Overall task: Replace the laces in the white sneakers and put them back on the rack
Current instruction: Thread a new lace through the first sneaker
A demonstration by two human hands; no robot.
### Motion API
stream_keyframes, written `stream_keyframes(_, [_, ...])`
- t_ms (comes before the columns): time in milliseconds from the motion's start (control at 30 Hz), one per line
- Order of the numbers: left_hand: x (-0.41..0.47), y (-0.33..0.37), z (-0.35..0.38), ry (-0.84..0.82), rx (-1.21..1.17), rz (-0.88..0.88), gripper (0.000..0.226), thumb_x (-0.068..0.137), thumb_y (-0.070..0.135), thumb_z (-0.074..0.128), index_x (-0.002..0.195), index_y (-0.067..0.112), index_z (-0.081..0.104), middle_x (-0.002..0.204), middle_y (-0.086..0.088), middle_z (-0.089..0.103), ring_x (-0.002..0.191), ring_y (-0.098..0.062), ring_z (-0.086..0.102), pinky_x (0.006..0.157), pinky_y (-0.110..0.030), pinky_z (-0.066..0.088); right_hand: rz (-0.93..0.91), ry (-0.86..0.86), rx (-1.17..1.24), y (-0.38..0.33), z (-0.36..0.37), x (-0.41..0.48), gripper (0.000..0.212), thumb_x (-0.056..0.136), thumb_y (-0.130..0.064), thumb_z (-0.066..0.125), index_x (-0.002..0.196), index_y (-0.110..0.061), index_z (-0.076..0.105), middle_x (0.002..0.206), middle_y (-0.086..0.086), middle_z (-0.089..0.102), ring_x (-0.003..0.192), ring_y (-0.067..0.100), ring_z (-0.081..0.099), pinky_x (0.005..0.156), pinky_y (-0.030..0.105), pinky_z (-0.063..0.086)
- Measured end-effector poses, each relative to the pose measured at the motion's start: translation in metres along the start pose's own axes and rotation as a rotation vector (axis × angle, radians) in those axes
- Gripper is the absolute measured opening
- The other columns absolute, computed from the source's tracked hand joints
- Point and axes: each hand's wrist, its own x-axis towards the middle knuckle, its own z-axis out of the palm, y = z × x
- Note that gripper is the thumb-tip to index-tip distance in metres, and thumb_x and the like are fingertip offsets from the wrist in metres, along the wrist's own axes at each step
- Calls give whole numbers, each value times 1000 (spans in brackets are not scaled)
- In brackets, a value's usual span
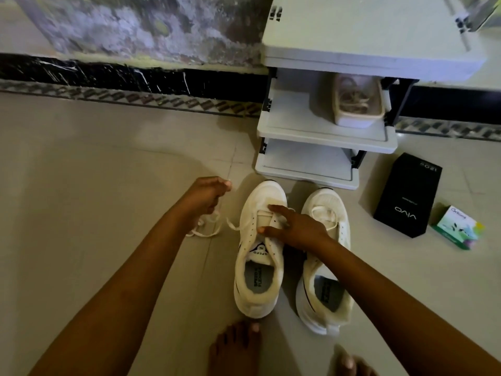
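Two white sneakers stand side by side on the floor, toes toward the rack. The left sneaker [259,251] has bare eyelets along its upper part. My right hand [294,226] rests on its tongue and eyelet area with straight fingers. My left hand [206,195] is raised left of that shoe, fingers curled around a white lace [206,229] that hangs down and loops on the floor, its far end reaching the shoe. The right sneaker [324,256] still carries a lace near its toe; my right forearm crosses over it.
A white shoe rack [320,131] stands just beyond the shoes, with a tub of laces [357,104] on its middle shelf. A black phone box [406,196] and a small green box [458,226] lie to the right. My bare feet [235,348] are at the bottom edge.
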Motion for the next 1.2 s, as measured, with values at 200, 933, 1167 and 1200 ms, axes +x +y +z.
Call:
stream_keyframes(200, [-2,3,9,44,124,-90,26,92,5,39,91,10,65,67,-4,41,50,-12,31,42,-19,26,-30,121,330,-5,-12,-11,37,98,-36,44,130,-17,49,128,9,55,90,14,55,74,23,47])
stream_keyframes(933, [-164,262,-18,250,107,598,8,89,10,62,84,13,67,96,-5,66,96,-18,58,84,-27,44,-450,734,743,-164,-225,-179,8,84,-4,67,76,-5,68,80,14,66,76,22,60,80,36,52])
stream_keyframes(1167, [-208,333,-27,354,104,788,26,90,5,55,67,18,60,87,-7,69,98,-25,64,91,-37,50,-584,863,763,-211,-279,-225,24,81,5,65,62,-10,65,65,6,63,61,18,56,63,28,50])
stream_keyframes(1200, [-214,339,-27,357,104,810,24,90,6,56,69,16,62,88,-7,70,95,-24,64,89,-34,50,-601,872,759,-215,-283,-229,24,81,5,65,61,-10,65,65,5,63,61,18,56,62,27,50])
